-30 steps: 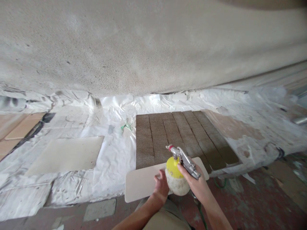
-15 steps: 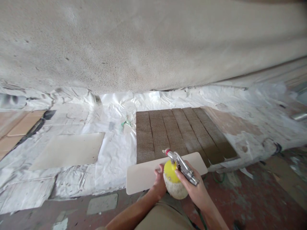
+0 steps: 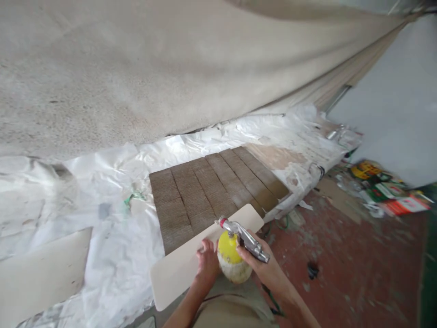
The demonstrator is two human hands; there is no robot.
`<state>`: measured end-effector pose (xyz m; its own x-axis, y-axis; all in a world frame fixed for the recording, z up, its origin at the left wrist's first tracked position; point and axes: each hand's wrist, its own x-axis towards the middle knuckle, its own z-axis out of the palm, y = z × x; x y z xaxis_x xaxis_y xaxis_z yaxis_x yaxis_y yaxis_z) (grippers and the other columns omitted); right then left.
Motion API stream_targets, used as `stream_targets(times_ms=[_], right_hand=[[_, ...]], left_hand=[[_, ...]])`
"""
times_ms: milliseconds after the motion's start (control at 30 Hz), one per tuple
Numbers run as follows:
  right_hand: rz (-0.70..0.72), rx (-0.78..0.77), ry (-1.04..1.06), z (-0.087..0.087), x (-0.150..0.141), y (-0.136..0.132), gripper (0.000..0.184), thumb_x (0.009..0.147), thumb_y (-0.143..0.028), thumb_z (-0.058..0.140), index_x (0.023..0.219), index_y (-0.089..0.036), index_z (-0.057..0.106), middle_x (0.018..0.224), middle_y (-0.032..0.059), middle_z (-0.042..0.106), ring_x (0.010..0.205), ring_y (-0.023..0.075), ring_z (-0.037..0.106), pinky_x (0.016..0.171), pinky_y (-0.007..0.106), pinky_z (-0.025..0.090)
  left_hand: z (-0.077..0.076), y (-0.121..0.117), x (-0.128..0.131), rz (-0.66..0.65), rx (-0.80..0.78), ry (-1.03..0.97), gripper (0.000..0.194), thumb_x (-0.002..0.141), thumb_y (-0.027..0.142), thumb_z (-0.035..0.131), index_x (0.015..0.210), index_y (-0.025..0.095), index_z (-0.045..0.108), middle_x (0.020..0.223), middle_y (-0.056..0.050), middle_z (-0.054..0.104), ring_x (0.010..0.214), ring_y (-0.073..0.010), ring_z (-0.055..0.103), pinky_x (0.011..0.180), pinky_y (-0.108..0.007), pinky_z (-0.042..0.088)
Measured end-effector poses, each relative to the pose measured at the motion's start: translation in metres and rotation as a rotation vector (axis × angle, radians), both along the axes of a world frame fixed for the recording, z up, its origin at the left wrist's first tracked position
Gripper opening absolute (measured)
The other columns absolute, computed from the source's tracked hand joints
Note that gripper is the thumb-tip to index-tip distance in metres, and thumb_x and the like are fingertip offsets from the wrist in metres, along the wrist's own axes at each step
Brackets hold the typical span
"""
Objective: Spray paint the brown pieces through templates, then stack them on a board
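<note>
My right hand (image 3: 261,259) grips a metal spray gun (image 3: 247,239) by its handle, with its nozzle turned toward the upper left. Below the gun hangs a round cup (image 3: 229,248), yellow at the top and crusted off-white lower down. My left hand (image 3: 207,262) is over a long pale board (image 3: 180,275) with rounded corners, its fingers loosely bent and apart beside the cup. Whether they press on the board cannot be made out. The board overlaps the near edge of a row of brown ribbed panels (image 3: 208,191).
White plastic sheeting (image 3: 126,255) covers the low surface around the panels. Another pale sheet (image 3: 44,273) lies at left. A beige curtain-like cover (image 3: 170,68) rises behind. Colourful packages (image 3: 392,191) lie on the red floor (image 3: 355,269) at right, and a hose (image 3: 273,300) hangs below my right hand.
My view has turned to the right, bringing the floor packages and a pale wall into sight. My left hand's fingers have spread slightly. The spray gun stays in my right hand.
</note>
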<state>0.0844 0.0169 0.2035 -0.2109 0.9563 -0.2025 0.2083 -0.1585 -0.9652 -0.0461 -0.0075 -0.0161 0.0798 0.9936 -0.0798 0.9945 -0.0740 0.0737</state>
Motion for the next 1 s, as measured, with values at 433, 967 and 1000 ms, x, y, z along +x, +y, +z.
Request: stream_targets(times_ms=[433, 967, 1000], right_hand=[[-0.384, 0.451, -0.292, 0.009, 0.136, 0.041, 0.029, 0.078, -0.051, 0.062, 0.079, -0.024, 0.073, 0.081, 0.0073, 0.073, 0.084, 0.0285, 0.069, 0.082, 0.042, 0.058], [-0.779, 0.485, -0.154, -0.061, 0.376, 0.298, 0.043, 0.068, -0.047, 0.074, 0.091, -0.013, 0.064, 0.111, 0.0264, 0.067, 0.090, 0.0264, 0.069, 0.077, 0.037, 0.053], [-0.774, 0.503, -0.173, -0.065, 0.385, 0.318, 0.044, 0.070, -0.049, 0.071, 0.096, -0.014, 0.060, 0.118, 0.0288, 0.064, 0.096, 0.0270, 0.068, 0.081, 0.038, 0.053]], left_hand=[[0.005, -0.007, -0.027, -0.105, -0.118, 0.203, 0.070, 0.079, 0.024, 0.068, 0.145, 0.022, 0.045, 0.141, -0.026, 0.050, 0.131, -0.0418, 0.046, 0.091, -0.047, 0.049], [0.003, -0.077, -0.037, 0.512, -0.015, -0.198, 0.044, 0.092, 0.038, 0.043, 0.126, 0.018, 0.061, 0.133, -0.015, 0.055, 0.129, -0.0303, 0.048, 0.101, -0.044, 0.048], [0.002, -0.085, -0.034, 0.599, 0.009, -0.240, 0.044, 0.090, 0.040, 0.045, 0.124, 0.018, 0.062, 0.130, -0.014, 0.057, 0.124, -0.0310, 0.052, 0.099, -0.046, 0.049]])
